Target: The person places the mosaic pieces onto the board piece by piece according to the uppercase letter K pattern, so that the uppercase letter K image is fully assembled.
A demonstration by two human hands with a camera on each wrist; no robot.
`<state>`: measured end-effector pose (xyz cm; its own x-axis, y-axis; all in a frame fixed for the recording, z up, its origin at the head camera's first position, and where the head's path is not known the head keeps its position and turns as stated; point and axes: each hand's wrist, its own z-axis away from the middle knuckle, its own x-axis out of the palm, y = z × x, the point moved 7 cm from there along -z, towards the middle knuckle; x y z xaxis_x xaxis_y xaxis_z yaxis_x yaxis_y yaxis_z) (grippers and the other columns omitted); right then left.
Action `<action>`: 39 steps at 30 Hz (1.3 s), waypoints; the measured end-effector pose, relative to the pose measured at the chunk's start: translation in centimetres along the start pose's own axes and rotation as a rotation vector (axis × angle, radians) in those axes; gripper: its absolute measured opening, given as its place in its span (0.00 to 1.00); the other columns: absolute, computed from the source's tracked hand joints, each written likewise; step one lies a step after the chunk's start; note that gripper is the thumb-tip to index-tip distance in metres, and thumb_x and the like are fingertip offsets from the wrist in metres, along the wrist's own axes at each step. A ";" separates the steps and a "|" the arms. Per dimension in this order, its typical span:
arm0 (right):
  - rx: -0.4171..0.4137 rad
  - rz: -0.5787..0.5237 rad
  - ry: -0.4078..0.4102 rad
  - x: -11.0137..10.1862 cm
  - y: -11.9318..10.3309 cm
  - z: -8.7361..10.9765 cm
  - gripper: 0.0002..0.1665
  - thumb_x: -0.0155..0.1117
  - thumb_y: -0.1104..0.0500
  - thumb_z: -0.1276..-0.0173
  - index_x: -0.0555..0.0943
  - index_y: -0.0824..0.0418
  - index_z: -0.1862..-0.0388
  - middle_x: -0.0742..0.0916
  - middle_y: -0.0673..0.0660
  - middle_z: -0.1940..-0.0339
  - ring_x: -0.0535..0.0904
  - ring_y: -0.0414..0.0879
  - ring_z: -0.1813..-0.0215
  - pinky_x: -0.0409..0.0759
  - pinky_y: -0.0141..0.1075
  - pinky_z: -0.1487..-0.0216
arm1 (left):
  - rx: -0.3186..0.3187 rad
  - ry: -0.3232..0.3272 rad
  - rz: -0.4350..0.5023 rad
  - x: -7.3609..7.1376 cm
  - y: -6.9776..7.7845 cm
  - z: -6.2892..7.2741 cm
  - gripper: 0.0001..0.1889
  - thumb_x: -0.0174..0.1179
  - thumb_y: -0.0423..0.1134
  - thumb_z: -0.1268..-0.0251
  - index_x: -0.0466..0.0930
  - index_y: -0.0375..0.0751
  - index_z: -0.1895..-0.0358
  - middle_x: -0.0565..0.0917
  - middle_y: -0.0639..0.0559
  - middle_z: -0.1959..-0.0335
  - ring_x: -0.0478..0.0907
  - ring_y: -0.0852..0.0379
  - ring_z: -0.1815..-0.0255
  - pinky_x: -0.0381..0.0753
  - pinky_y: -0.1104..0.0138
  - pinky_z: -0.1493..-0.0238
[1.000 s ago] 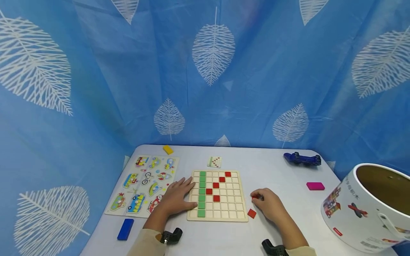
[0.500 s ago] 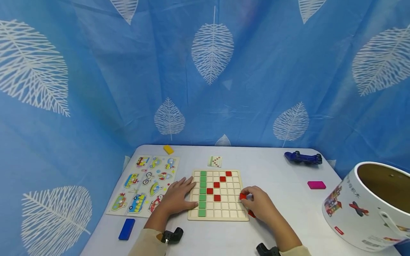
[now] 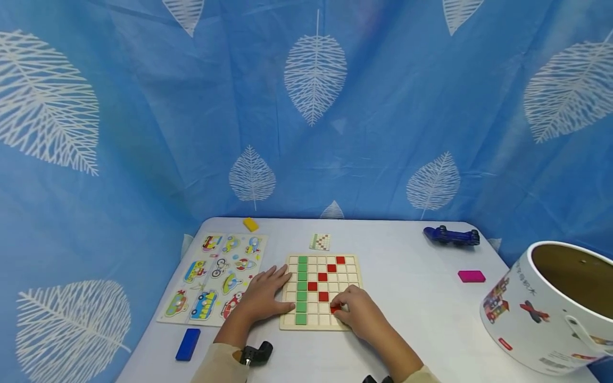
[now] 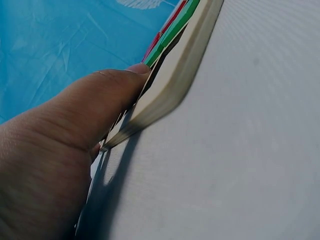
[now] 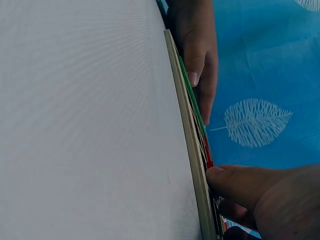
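Note:
My left hand point(image 3: 265, 297) rests on the left edge of the wooden grid board point(image 3: 316, 327), its fingers spread and its thumb over the rim. In the left wrist view the thumb point(image 4: 105, 97) touches the board by the green tiles. My right hand point(image 3: 360, 314) pinches a red square tile point(image 3: 334, 308) at the lower right part of the grid. A column of green tiles point(image 3: 301, 295) fills the second column from the left. Several red tiles point(image 3: 323, 277) form a diagonal, with one more red tile point(image 3: 323, 297) below it. The right hand hides some lower-right squares.
Left of the board lies a vehicle picture puzzle point(image 3: 210, 279), with a blue block point(image 3: 188, 344) below it and a yellow block point(image 3: 250, 224) above. A small pattern card point(image 3: 320, 242) lies behind the board. Rightward are a dark blue toy car point(image 3: 452, 235), a pink block point(image 3: 471, 276) and a white bucket point(image 3: 522, 319).
My right hand has moved left from the table onto the board, carrying a red tile. A loose red tile right of the board is now out of sight. The left hand stays put.

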<state>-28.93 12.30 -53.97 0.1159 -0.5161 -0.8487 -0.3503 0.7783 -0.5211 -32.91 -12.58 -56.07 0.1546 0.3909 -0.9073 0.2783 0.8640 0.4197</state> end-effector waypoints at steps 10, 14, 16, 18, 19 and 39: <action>-0.025 -0.018 -0.012 0.0 0.0 0.0 0.08 0.75 0.58 0.33 0.92 0.46 0.58 0.83 0.39 0.63 0.76 0.34 0.60 0.80 0.37 0.55 | -0.002 0.003 0.010 -0.2 0.0 0.1 0.49 0.67 0.73 0.46 0.68 0.58 0.20 0.60 0.58 0.15 0.51 0.44 0.13 0.51 0.38 0.18; 0.031 -0.089 -0.014 -0.5 1.0 0.0 0.12 0.75 0.59 0.34 0.90 0.46 0.52 0.83 0.41 0.59 0.75 0.37 0.60 0.77 0.36 0.57 | 0.002 0.005 0.004 -0.2 -0.1 0.2 0.49 0.67 0.73 0.45 0.68 0.58 0.20 0.60 0.58 0.15 0.51 0.44 0.13 0.51 0.38 0.18; 0.088 -0.124 -0.001 -1.4 2.2 0.3 0.15 0.76 0.58 0.35 0.89 0.47 0.49 0.84 0.42 0.56 0.75 0.38 0.59 0.78 0.38 0.55 | 0.009 0.005 0.010 -0.2 0.0 0.2 0.49 0.67 0.73 0.45 0.68 0.58 0.20 0.60 0.58 0.15 0.51 0.44 0.13 0.51 0.39 0.18; 0.154 -0.142 0.013 -2.4 3.9 0.8 0.19 0.78 0.55 0.36 0.88 0.46 0.47 0.84 0.42 0.55 0.76 0.39 0.56 0.78 0.40 0.51 | 0.016 0.006 0.011 -0.1 0.0 0.1 0.49 0.67 0.73 0.45 0.68 0.58 0.20 0.60 0.58 0.15 0.51 0.44 0.13 0.51 0.39 0.18; 0.184 -0.149 0.007 -2.9 4.7 1.2 0.20 0.80 0.54 0.38 0.87 0.47 0.46 0.85 0.43 0.55 0.76 0.40 0.55 0.78 0.42 0.50 | 0.018 0.007 0.011 -0.1 0.0 0.1 0.49 0.67 0.73 0.45 0.68 0.58 0.20 0.60 0.59 0.15 0.51 0.44 0.13 0.51 0.39 0.18; 0.222 -0.101 -0.053 -4.2 8.8 4.7 0.18 0.82 0.55 0.42 0.85 0.43 0.56 0.82 0.42 0.56 0.77 0.41 0.51 0.80 0.44 0.45 | 0.024 0.015 -0.009 -0.1 -0.1 0.1 0.49 0.65 0.75 0.45 0.68 0.58 0.20 0.60 0.59 0.15 0.52 0.44 0.13 0.52 0.38 0.18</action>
<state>-28.12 23.05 -55.42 0.1910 -0.5799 -0.7920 -0.1229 0.7863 -0.6054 -32.85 -12.73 -55.98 0.1380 0.3880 -0.9113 0.3021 0.8597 0.4118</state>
